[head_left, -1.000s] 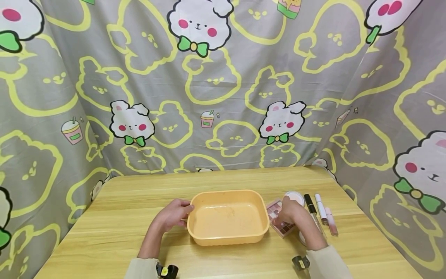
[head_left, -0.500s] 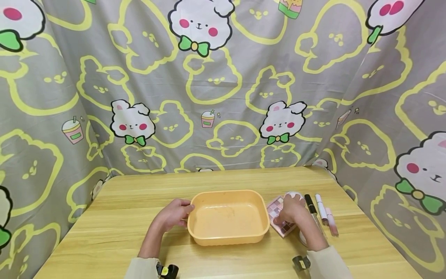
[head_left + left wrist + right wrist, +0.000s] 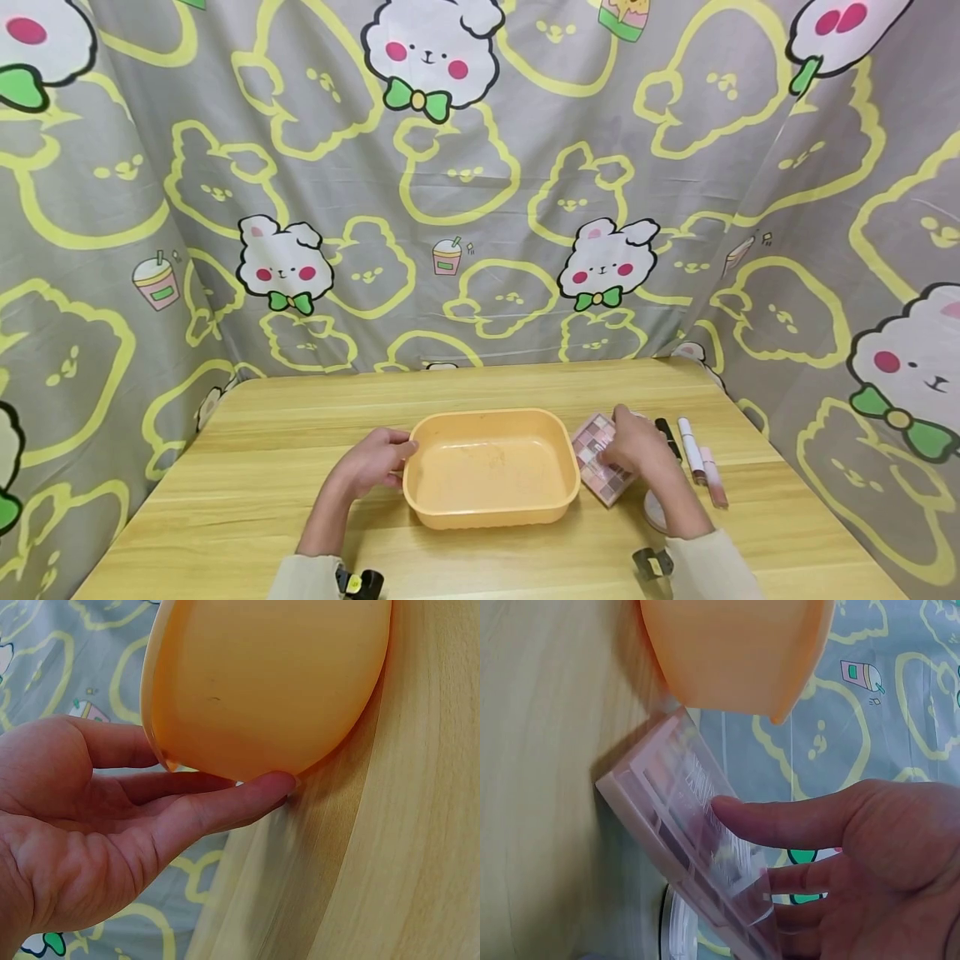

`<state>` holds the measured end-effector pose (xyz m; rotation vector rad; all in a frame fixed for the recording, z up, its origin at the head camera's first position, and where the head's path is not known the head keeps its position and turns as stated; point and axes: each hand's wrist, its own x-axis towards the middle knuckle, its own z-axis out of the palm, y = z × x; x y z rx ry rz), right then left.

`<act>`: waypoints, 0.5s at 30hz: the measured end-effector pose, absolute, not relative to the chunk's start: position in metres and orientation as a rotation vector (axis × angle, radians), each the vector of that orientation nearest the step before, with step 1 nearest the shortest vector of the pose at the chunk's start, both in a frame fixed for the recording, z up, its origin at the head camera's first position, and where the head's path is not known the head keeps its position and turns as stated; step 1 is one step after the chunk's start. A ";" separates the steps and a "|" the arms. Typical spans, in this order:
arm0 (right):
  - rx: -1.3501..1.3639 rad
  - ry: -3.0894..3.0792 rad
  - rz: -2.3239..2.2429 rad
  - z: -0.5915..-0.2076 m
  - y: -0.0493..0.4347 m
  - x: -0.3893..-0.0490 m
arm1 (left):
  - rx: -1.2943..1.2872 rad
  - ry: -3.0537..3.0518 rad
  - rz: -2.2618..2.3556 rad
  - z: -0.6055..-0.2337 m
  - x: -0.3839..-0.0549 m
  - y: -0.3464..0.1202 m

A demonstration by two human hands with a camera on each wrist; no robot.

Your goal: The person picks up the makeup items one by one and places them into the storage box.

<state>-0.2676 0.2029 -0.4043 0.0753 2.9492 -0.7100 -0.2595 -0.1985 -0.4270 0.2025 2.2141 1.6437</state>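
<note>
Shifted slightly rightward, the right hand point(image 3: 637, 443) pinches a tilted palette point(image 3: 592, 454), thumb on its clear lid point(image 3: 697, 791), just beside the tray point(image 3: 491, 479); the left hand's point(image 3: 373, 462) relaxed fingers touch the tray's left end. That smooth lid could slide under the thumb, dropping the palette onto the desk point(image 3: 300, 425)
</note>
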 end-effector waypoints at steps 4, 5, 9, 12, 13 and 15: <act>0.052 2.961 -0.774 -0.403 0.206 -0.268 | 0.202 2.217 1.639 -0.426 -0.260 -0.198; 0.046 2.963 -0.785 -0.403 0.207 -0.268 | 0.202 2.216 1.639 -0.426 -0.260 -0.198; 0.010 2.983 -0.788 -0.399 0.209 -0.269 | 0.202 2.215 1.638 -0.425 -0.260 -0.198; -0.005 3.014 -0.777 -0.397 0.211 -0.269 | 0.206 2.210 1.638 -0.425 -0.259 -0.199; -0.006 3.022 -0.779 -0.396 0.211 -0.269 | 0.208 2.209 1.638 -0.426 -0.259 -0.199; -0.001 3.036 -0.785 -0.396 0.213 -0.269 | 0.210 2.206 1.637 -0.426 -0.259 -0.199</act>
